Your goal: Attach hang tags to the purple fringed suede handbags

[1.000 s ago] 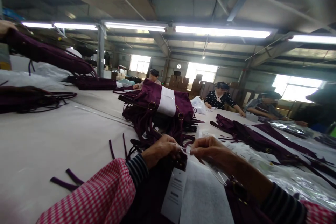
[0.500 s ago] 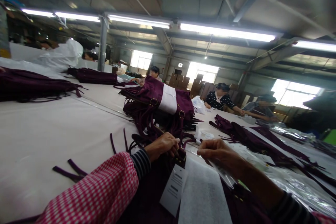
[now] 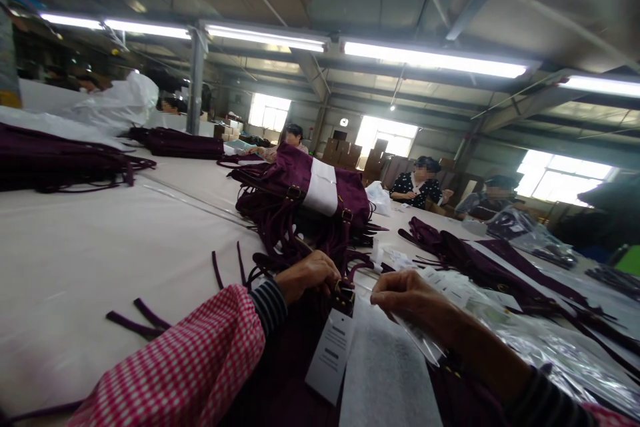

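While dark purple bags (image 3: 55, 163) lie toward nine o'clock on the pale bench (image 3: 175, 233), their long axis running roughly nine to three, loose strap ends (image 3: 131, 324) stick out beyond the checked sleeve (image 3: 185, 353), pointing about ten. The left hand (image 3: 307, 273) reaches in toward one o'clock, its grip closed on the buckled strap of the near bag (image 3: 285, 373), which lies at six o'clock, partly beneath the forearms. That bag's buckled part points toward twelve; its lower end runs out of view, so its long axis cannot be told. A printed tag (image 3: 330, 353) hangs from the buckle toward seven, and a white strip (image 3: 387, 367) beside it runs from twelve toward six. Beyond, a banded bag stack (image 3: 355, 190) lies along ten to four. The right hand (image 3: 405, 293) points toward ten, thumb and fingertips nearly meeting; whether they hold anything cannot be told. Another purple bag (image 3: 455, 253) and clear plastic (image 3: 560, 347) lie toward four.
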The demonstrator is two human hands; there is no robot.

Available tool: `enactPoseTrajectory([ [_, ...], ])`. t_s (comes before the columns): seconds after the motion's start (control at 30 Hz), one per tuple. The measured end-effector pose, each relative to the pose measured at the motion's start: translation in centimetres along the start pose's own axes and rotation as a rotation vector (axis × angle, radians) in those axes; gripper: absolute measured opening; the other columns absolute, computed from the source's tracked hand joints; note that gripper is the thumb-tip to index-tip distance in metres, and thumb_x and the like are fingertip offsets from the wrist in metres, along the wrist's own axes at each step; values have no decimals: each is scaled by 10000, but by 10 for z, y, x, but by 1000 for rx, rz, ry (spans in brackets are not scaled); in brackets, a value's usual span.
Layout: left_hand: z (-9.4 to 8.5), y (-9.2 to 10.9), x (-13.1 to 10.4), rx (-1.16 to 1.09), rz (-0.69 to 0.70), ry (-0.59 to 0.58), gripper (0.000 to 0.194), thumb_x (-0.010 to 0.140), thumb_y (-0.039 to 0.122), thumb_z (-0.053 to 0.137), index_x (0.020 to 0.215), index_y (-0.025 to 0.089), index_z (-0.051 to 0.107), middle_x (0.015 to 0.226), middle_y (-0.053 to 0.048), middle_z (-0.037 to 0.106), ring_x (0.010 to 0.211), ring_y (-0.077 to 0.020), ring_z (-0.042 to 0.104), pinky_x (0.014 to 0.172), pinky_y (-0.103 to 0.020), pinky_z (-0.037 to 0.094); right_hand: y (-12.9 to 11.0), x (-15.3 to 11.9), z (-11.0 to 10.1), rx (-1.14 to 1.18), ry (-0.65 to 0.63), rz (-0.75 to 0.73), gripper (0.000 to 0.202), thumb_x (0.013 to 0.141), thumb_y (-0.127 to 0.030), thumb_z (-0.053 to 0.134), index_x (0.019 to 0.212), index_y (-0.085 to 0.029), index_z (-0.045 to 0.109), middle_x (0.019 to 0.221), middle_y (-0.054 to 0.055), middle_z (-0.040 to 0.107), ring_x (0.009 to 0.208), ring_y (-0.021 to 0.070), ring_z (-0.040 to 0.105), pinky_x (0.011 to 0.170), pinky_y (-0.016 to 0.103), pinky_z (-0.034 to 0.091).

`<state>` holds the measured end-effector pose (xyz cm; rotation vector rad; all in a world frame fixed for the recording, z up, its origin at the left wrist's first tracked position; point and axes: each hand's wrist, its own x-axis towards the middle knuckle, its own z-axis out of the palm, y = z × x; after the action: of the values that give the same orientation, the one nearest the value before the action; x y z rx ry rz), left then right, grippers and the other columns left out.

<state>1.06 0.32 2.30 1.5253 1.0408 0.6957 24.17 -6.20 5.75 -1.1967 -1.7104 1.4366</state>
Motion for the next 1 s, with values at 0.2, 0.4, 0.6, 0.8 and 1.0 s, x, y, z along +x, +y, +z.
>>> enactPoseTrajectory([
  [0.2, -3, 1, 0, -54, 34, -17, 152, 598, 103, 595, 706, 133, 697, 579, 5, 644, 462, -98, 536, 461, -213, 341, 0, 2, 8, -100, 44, 21, 271, 766, -372, 786, 759, -110, 716, 591, -14, 562, 485, 66, 416, 476, 211, 276],
  [0.4, -4, -2, 3, -68, 30, -42, 170, 584, 116, 618, 711, 134, 730, 584, 0, 651, 427, -82, 481, 437, -210, 326, 2, 7, 10, -115, 87, -18, 248, 788, -371, 737, 745, -132, 688, 582, -25, 526, 488, 76, 410, 471, 219, 279],
  [0.6, -6, -10, 13, -46, 4, -105, 218, 593, 114, 605, 732, 119, 773, 539, -5, 626, 370, -61, 409, 388, -205, 255, 10, 8, 11, -370, 136, -6, 184, 767, -283, 677, 688, -117, 691, 537, -32, 487, 475, 70, 372, 464, 218, 263],
  [0.8, -16, -6, 16, -21, 46, -193, 321, 584, 142, 650, 861, 141, 811, 590, -14, 675, 385, -56, 415, 394, -194, 273, 8, 9, 15, -399, 160, -30, 177, 766, -289, 669, 697, -129, 693, 544, -26, 518, 484, 85, 425, 477, 220, 297],
  [1.0, -24, 1, 21, 16, 64, -284, 241, 544, 181, 722, 763, 133, 810, 581, -22, 681, 396, -70, 426, 396, -206, 286, 5, 8, 18, -419, 185, -3, 173, 768, -285, 660, 701, -132, 699, 538, -28, 514, 485, 86, 415, 475, 221, 301],
])
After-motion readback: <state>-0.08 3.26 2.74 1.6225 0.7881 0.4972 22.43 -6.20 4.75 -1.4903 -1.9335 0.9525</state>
